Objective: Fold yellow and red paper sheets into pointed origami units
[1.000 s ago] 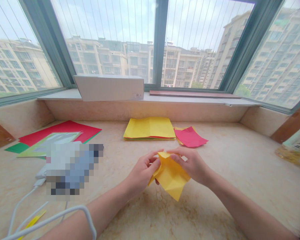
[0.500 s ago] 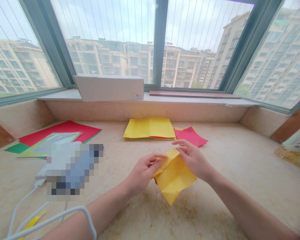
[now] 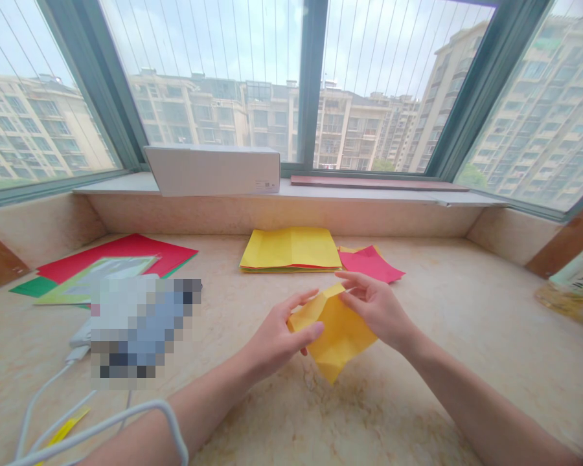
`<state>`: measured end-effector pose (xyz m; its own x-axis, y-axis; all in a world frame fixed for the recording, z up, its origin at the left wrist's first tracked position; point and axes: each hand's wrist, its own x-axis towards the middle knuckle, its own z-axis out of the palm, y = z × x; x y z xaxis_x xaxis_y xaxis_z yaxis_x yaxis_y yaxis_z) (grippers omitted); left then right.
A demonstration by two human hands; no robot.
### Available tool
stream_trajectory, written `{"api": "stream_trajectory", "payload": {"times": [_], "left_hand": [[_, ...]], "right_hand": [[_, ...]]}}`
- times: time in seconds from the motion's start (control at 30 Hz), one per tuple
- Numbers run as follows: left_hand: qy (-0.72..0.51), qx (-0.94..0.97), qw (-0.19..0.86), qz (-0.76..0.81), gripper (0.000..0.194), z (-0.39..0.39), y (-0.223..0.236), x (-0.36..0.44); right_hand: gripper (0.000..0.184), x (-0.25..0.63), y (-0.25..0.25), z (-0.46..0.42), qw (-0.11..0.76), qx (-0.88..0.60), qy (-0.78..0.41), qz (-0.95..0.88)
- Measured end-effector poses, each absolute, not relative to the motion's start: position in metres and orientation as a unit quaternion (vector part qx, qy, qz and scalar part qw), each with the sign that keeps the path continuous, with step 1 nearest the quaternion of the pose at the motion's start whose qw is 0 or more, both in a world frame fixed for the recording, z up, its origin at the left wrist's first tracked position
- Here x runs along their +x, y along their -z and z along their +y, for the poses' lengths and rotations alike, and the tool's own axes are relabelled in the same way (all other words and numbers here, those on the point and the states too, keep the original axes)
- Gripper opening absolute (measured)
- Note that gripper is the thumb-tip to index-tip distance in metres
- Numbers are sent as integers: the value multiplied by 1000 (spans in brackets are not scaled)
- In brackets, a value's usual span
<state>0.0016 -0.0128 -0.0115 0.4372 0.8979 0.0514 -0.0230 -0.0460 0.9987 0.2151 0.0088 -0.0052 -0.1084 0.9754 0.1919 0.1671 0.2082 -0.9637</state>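
left hand (image 3: 274,343): half open, thumb and fingers pinching left edge of folded yellow paper (image 3: 335,333) | right hand (image 3: 379,307): half open, fingertips on its upper edge | paper: between hands, held above table, corner pointing toward person, long axis running front to back | table (image 3: 418,362): pale stone, stacked yellow paper (image 3: 290,249) and red sheet (image 3: 369,264) beyond | window (image 3: 311,84) behind

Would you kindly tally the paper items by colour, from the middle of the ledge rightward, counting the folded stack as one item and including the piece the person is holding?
Yellow: 3 (folded stack, yellow sheet, folded yellow paper piece held by the left hand and right hand)
Red: 1 (red sheet)
Total: 4
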Motion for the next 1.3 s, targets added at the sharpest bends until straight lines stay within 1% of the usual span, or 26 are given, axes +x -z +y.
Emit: {"api": "stream_trajectory", "payload": {"times": [0.07,0.13,0.33,0.53,0.67,0.8,0.87,0.97,1.03,1.13,1.23,1.3], "left_hand": [[-375,615,592,361,72,-12,15,3],[-375,613,590,368,73,-11,18,4],[-395,594,605,354,58,-11,12,6],[-457,514,639,345,54,-13,4,4],[-502,470,660,304,49,-13,6,2],[-508,458,678,270,48,-13,8,2],[-496,472,673,280,44,-13,7,2],[-471,515,639,323,34,-13,7,1],[-458,542,616,342,32,-12,8,1],[-437,559,623,330,37,-13,8,1],[-426,560,647,292,50,-16,6,1],[-432,559,646,288,60,-18,4,1]], "right_hand": [[39,215,5,9,479,-472,-407,-619],[36,215,5,10,476,-474,-395,-627],[32,215,6,10,477,-477,-370,-639],[36,215,8,11,488,-470,-391,-622],[38,216,9,13,504,-467,-402,-605],[37,216,8,13,508,-478,-393,-599],[37,216,8,13,508,-474,-399,-598],[36,216,8,12,507,-466,-407,-600],[35,216,7,11,504,-471,-392,-609],[33,215,6,11,500,-490,-350,-622],[32,217,6,12,507,-500,-337,-616],[32,218,6,13,515,-501,-340,-607]]}}
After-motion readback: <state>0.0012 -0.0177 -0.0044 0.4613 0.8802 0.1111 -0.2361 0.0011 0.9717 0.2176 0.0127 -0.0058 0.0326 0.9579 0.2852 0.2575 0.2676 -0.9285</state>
